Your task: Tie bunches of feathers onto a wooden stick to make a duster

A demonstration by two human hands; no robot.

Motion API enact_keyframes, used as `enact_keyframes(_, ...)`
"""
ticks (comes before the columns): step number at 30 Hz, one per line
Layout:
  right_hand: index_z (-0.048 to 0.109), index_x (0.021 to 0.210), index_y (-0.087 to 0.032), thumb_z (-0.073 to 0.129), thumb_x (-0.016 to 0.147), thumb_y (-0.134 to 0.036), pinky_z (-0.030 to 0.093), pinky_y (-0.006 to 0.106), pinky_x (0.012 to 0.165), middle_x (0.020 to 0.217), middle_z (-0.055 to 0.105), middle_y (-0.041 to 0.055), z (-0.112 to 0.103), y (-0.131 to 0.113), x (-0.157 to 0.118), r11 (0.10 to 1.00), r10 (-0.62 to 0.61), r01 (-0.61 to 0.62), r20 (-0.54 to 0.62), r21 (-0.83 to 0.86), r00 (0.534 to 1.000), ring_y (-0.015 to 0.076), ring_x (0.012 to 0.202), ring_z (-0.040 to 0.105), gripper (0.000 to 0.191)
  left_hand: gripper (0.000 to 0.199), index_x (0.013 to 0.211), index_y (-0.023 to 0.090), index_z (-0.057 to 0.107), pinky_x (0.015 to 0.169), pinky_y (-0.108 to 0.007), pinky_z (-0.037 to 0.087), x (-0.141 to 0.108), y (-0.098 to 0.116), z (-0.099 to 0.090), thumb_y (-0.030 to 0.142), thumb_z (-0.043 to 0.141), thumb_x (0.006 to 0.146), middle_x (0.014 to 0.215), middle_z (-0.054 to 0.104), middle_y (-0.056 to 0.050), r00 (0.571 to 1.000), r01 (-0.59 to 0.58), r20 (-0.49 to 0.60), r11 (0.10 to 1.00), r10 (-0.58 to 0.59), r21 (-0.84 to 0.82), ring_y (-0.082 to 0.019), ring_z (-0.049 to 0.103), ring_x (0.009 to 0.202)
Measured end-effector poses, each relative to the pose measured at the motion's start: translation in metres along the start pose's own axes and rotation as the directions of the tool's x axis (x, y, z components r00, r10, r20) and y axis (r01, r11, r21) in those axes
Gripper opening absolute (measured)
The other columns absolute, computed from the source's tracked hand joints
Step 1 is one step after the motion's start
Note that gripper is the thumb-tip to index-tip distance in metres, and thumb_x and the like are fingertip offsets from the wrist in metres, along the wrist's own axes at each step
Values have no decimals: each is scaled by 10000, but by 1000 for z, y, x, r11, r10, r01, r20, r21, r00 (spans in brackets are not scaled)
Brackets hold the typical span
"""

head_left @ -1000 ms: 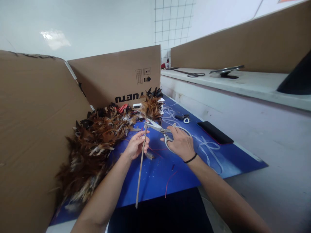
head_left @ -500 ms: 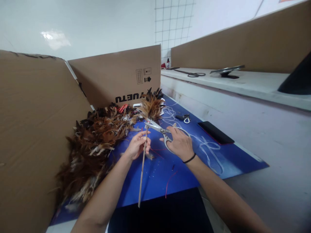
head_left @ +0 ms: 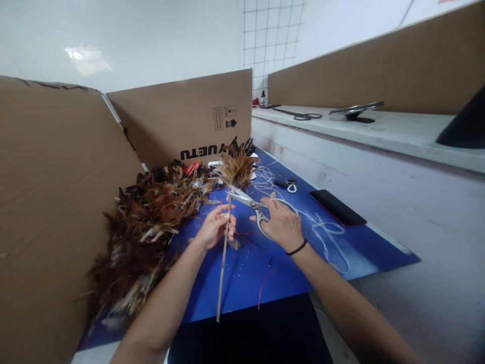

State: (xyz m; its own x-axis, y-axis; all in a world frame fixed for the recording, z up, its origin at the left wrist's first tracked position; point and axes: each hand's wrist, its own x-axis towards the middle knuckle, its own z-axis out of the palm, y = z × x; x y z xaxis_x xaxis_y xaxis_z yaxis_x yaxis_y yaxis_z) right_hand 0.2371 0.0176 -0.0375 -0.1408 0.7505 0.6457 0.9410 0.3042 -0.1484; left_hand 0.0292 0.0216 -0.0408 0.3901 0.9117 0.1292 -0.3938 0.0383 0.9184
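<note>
My left hand (head_left: 217,226) is closed around a thin stick (head_left: 222,273), whose lower end points toward me. At the stick's far end a bunch of brown and black feathers (head_left: 237,169) fans out. My right hand (head_left: 282,222) has its fingers through the handles of a pair of scissors (head_left: 253,203). The blades reach left to where the feathers meet the stick; whether they touch it I cannot tell. Beside my left arm lies a big heap of brown feathers (head_left: 151,217). Red threads (head_left: 267,283) lie on the blue table surface (head_left: 242,283).
Cardboard panels (head_left: 182,111) stand at the left and back. On the right of the table are a black phone (head_left: 337,207), clear string (head_left: 329,242) and a small black tool (head_left: 284,183). A white ledge (head_left: 397,126) holds dark scissors (head_left: 303,116) and a stand (head_left: 356,112).
Hardly anything differs. The view has shifted very slightly, and both hands keep the stick and the scissors in the same position.
</note>
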Motion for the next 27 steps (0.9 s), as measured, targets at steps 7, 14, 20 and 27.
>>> enact_keyframes(7, 537, 1152, -192, 519, 822, -399, 360, 299, 728, 1076, 635, 91, -1, -1, 1, 1000, 9, -9, 20, 8, 1000, 240, 920, 572, 389, 387, 1099, 158, 507, 398, -225, 493, 0, 0, 0, 327, 640, 778, 675, 600, -10, 1000, 6, 2, 1000, -6, -3, -105, 558, 457)
enact_keyframes(14, 526, 1152, -203, 516, 816, -377, 383, 306, 759, 1076, 637, 72, -3, 1, -1, 1000, -3, 2, 29, 16, 1000, 237, 941, 576, 378, 388, 1100, 158, 487, 395, -231, 492, 0, 1, 2, 323, 633, 782, 676, 590, 1, 1000, -13, -7, 1000, 13, 18, -105, 555, 456)
enact_keyframes(20, 531, 1124, -210, 548, 794, -392, 418, 313, 753, 1075, 647, 68, -11, 18, -9, 999, 28, -31, 58, 39, 998, 238, 959, 598, 377, 372, 1063, 177, 465, 408, -215, 490, 2, 3, -3, 305, 654, 770, 692, 590, 17, 991, -90, -98, 995, 93, 38, -87, 543, 464)
enact_keyframes(27, 530, 1142, -226, 578, 742, -452, 413, 317, 630, 1001, 667, 78, -18, 59, -5, 966, 226, -186, 235, -181, 945, 266, 861, 632, 462, 465, 1083, 149, 527, 416, -191, 471, 5, 8, -11, 321, 724, 698, 728, 629, -8, 956, -113, -263, 991, 126, 66, -66, 529, 466)
